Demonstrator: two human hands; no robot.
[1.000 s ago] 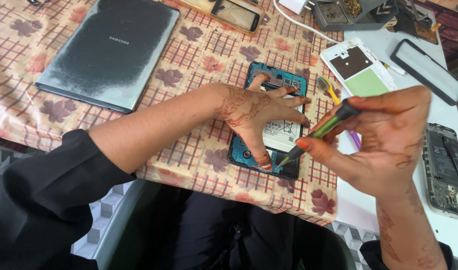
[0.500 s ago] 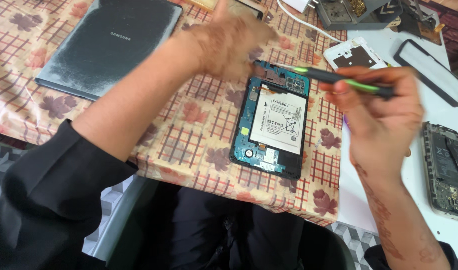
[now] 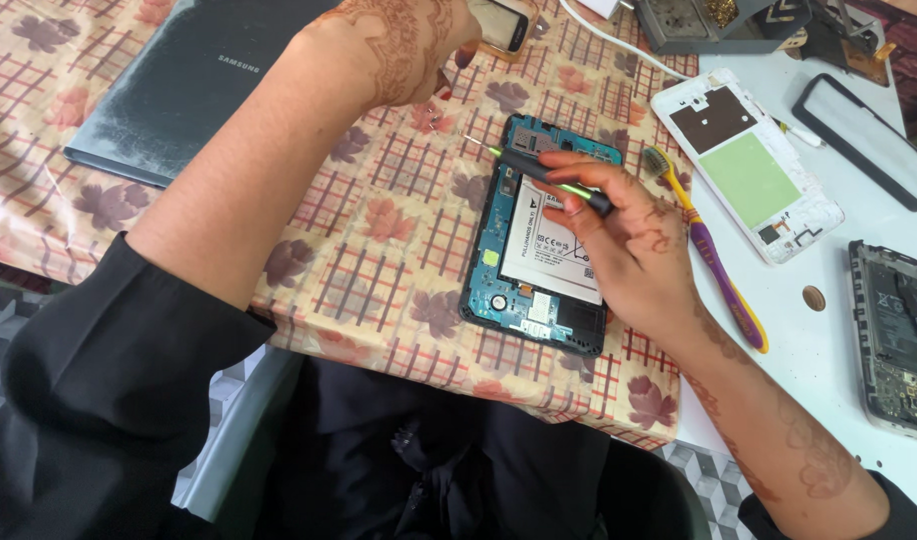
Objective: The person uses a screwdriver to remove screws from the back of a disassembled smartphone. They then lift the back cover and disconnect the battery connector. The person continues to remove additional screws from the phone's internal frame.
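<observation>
Right hand (image 3: 634,235) at frame center pinches a screwdriver (image 3: 539,170) over the opened tablet (image 3: 529,300); left hand (image 3: 399,45), top center, fingers curled near a small phone (image 3: 504,22), grip unclear.

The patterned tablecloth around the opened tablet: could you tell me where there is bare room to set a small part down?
The tablecloth is bare between the dark closed tablet and the opened tablet, partly under the left forearm. A narrow strip runs along the near edge. It is crowded right of the right hand with its screwdriver: toothbrush, white back cover, opened phone.
</observation>
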